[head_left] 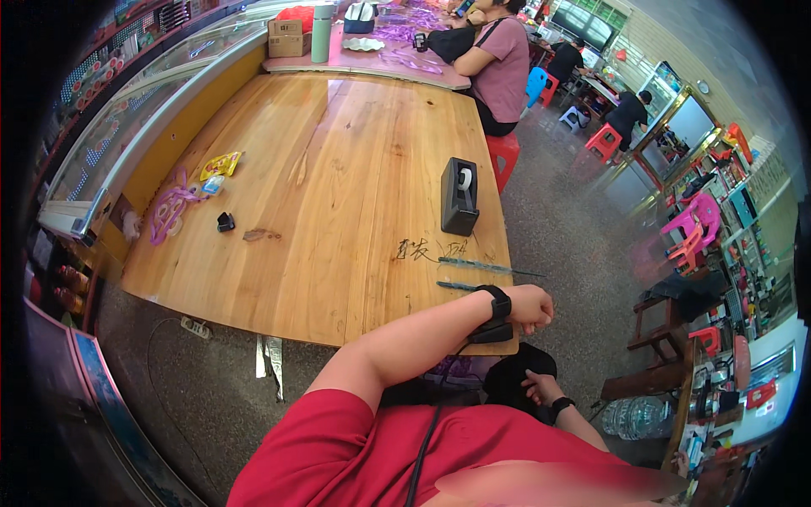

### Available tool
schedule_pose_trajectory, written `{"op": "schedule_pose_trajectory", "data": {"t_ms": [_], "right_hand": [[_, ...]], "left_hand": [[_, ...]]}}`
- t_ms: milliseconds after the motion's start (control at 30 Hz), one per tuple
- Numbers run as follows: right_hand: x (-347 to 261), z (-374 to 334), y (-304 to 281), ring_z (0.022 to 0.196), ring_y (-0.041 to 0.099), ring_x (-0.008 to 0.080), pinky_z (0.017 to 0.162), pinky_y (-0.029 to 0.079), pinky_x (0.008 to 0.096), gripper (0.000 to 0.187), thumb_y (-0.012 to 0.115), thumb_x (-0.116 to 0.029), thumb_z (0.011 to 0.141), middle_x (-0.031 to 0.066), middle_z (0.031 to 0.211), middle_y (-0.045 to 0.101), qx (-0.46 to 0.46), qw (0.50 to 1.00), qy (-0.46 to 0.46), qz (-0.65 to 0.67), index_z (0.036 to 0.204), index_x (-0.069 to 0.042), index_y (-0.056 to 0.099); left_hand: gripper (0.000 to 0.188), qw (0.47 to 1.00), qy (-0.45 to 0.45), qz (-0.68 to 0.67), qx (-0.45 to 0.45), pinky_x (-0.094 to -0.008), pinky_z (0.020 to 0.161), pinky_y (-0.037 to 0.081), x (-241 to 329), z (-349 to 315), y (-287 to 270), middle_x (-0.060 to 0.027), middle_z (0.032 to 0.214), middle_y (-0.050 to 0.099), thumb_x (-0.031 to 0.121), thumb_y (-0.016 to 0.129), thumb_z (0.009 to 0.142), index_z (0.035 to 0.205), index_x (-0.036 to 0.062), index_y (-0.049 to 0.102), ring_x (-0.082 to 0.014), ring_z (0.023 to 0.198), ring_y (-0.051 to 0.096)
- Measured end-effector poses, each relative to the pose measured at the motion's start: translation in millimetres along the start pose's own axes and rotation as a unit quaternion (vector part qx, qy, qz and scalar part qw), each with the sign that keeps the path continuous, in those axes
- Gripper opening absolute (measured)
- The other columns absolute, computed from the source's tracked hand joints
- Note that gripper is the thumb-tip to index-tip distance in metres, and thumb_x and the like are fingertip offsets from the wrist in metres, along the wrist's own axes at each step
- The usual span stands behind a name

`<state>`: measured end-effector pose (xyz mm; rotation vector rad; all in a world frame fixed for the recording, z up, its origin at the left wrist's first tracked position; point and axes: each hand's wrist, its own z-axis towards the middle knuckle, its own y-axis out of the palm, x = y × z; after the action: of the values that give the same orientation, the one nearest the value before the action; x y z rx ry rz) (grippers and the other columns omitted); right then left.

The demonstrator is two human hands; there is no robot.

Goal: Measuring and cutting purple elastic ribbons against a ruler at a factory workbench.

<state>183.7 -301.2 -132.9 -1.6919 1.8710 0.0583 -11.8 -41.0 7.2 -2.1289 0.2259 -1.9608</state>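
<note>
My left hand [530, 308] is over the right end of the table's near edge, its fingers curled in; whether anything is in them is hidden. A black band circles that wrist. Under the wrist lies a black object [492, 333] whose kind I cannot make out. Lower down, beside my body, my right hand [541, 389] has its fingers apart, next to black cloth [517, 378]. Just beyond my left forearm lie two thin dark strips [486, 266], one sticking out past the table edge. A black tape dispenser [459, 198] with a white roll stands farther back.
Across the wooden table [329, 194] lie a purple ribbon [171, 205], a yellow packet [221, 166] and a small black piece [225, 222]. A green bottle [321, 34] stands on the pink table beyond. A person in pink [504, 72] sits at the far right on a red stool [504, 156].
</note>
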Motion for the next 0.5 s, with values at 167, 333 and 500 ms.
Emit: {"op": "schedule_pose_trajectory", "data": {"t_ms": [167,333,500], "right_hand": [[1,-5,-3,0.040,0.044,0.0141,0.040,0.036,0.0302,0.047,0.055,-0.048,0.098,0.0048,0.059,0.057,-0.005,1.000,0.005,0.021,0.100,-0.003,0.068],[4,0,0,0.040,0.046,0.0132,0.039,0.036,0.0296,0.048,0.055,-0.049,0.098,0.0043,0.059,0.059,0.002,1.000,-0.014,0.011,0.101,-0.003,0.069],[7,4,4,0.039,0.049,0.0125,0.037,0.036,0.0290,0.046,0.057,-0.049,0.097,0.0041,0.058,0.061,0.007,1.000,-0.019,0.019,0.096,-0.004,0.069]], "left_hand": [[0.029,1.000,0.008,-0.006,0.000,-0.0299,0.068,0.057,5,1,2,-0.0089,0.091,0.071,0.017,0.060,0.096,0.117,-0.0015,0.065,-0.0163,0.070,0.070],[0.029,1.000,0.011,0.005,0.001,-0.0302,0.070,0.057,7,-11,0,-0.0091,0.095,0.071,0.016,0.061,0.096,0.118,-0.0012,0.064,-0.0151,0.073,0.070],[0.030,1.000,0.007,-0.013,0.003,-0.0289,0.071,0.057,-3,-2,-1,-0.0085,0.096,0.071,0.017,0.061,0.097,0.121,-0.0013,0.063,-0.0139,0.077,0.068]]}}
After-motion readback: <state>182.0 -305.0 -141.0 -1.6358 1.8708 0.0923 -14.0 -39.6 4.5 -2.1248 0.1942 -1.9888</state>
